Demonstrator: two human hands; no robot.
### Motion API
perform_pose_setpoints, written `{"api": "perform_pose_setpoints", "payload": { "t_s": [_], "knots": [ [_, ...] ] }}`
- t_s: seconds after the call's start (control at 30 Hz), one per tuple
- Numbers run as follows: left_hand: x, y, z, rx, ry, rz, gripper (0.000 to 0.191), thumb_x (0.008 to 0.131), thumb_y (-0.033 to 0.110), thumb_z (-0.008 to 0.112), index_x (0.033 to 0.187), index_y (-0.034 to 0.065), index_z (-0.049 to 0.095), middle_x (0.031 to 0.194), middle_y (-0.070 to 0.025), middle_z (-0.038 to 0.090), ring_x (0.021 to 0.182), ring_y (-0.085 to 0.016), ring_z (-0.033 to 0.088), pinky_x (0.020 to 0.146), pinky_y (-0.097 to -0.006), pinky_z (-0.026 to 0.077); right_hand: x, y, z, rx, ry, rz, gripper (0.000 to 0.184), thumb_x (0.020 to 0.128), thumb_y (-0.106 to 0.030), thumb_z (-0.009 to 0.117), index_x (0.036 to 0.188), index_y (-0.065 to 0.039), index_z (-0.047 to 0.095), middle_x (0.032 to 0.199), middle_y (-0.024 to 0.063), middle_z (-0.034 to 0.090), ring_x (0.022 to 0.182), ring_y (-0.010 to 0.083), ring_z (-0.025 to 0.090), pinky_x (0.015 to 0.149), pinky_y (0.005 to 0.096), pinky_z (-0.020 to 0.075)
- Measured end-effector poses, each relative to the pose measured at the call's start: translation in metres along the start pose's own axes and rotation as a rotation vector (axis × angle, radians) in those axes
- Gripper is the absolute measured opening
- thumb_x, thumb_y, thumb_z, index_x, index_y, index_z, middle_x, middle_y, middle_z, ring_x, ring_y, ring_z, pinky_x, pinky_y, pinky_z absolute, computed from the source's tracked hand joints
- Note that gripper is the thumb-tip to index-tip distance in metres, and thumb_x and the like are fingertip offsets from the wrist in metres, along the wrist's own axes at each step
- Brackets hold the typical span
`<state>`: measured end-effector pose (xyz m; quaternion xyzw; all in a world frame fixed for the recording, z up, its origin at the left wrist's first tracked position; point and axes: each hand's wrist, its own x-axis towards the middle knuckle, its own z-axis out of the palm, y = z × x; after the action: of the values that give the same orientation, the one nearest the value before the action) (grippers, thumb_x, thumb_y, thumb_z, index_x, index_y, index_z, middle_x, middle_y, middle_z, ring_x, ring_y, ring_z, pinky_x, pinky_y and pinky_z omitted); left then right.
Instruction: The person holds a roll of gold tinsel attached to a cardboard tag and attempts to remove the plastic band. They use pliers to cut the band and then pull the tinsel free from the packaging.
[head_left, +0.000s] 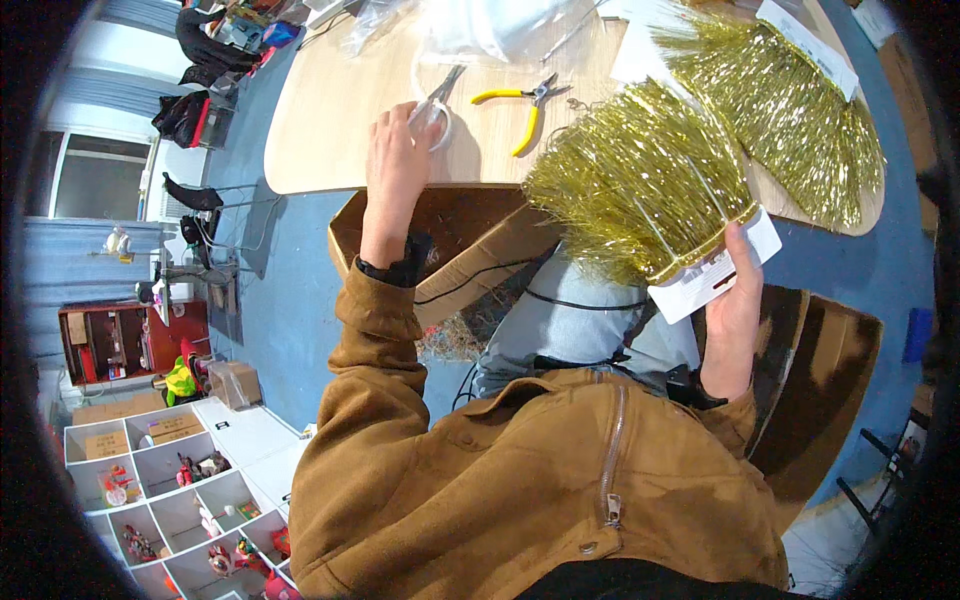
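Observation:
My left hand (397, 150) is at the table's near edge, its fingers and thumb around the pale handles of a pair of scissors (448, 82). The blades point away from me. In my right hand (733, 300) is a white card (679, 298) with a bundle of gold tinsel fringe (637, 172) attached. The card bears writing, and the strands fan out to the left over the table edge. Yellow-handled pliers (538, 95) lie spread on the table between the scissors and the tinsel. A second carded tinsel bundle (787, 112) rests at the table's right end.
Clear plastic bags (480, 30) lie at the back of the light wooden table (322, 127). Below its edge is an open cardboard box (465, 225), and another box (817, 375) stands at my right. White cubby shelves (176, 487) with figurines stand at the left.

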<state>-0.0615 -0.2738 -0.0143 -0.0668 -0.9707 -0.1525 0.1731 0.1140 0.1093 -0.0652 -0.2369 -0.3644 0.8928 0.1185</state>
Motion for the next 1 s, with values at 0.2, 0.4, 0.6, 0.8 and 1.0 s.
{"api": "perform_pose_setpoints", "payload": {
  "t_s": [0.2,0.4,0.6,0.8,1.0],
  "knots": [
    [-0.002,-0.015,-0.004,0.048,0.117,-0.040,0.029,0.098,0.015,0.063,0.123,-0.0007,0.064,0.113,-0.0202,0.064,0.108,-0.032,0.062,0.092,-0.0415,0.052,-0.001,-0.001,0.004,0.025,0.014,-0.008,0.033,0.090,-0.011,0.074,0.120,0.000,0.066,0.109,0.0073,0.070,0.099,0.0187,0.067,0.088,0.0333,0.0526],
    [-0.054,0.068,-0.039,-0.807,0.002,-0.315,0.025,0.099,0.011,0.067,0.120,0.0004,0.061,0.099,-0.0051,0.064,0.089,-0.010,0.061,0.072,-0.0236,0.050,-0.007,0.000,0.012,0.034,-0.002,-0.034,0.034,0.089,-0.009,0.075,0.120,-0.001,0.065,0.110,0.0055,0.070,0.098,0.0173,0.068,0.087,0.0336,0.0532],
    [-0.106,0.187,-0.027,-0.872,-0.836,0.114,0.017,0.092,0.007,0.076,0.103,0.0012,0.064,0.081,0.0005,0.066,0.069,-0.004,0.062,0.056,-0.0216,0.047,-0.013,-0.001,0.014,-0.098,0.146,-0.008,0.028,0.089,-0.008,0.074,0.115,-0.002,0.068,0.107,0.0041,0.071,0.096,0.0148,0.068,0.087,0.0322,0.0524],
    [-0.106,0.210,-0.014,-0.554,-0.789,0.334,0.026,0.087,0.021,0.073,0.084,-0.0006,0.059,0.071,-0.0158,0.058,0.063,-0.032,0.061,0.059,-0.0401,0.048,-0.017,-0.001,0.014,-0.033,0.073,-0.066,0.030,0.088,-0.008,0.075,0.116,0.000,0.069,0.107,0.0046,0.072,0.097,0.0147,0.067,0.089,0.0323,0.0514],
    [-0.107,0.211,-0.008,-0.539,-0.780,0.351,0.026,0.088,0.019,0.070,0.080,-0.0004,0.054,0.072,-0.0194,0.057,0.066,-0.041,0.058,0.061,-0.0450,0.046,-0.014,0.000,0.013,-0.053,0.047,-0.092,0.031,0.089,-0.009,0.074,0.119,0.000,0.068,0.112,0.0051,0.071,0.101,0.0147,0.067,0.092,0.0324,0.0501]
  ]
}}
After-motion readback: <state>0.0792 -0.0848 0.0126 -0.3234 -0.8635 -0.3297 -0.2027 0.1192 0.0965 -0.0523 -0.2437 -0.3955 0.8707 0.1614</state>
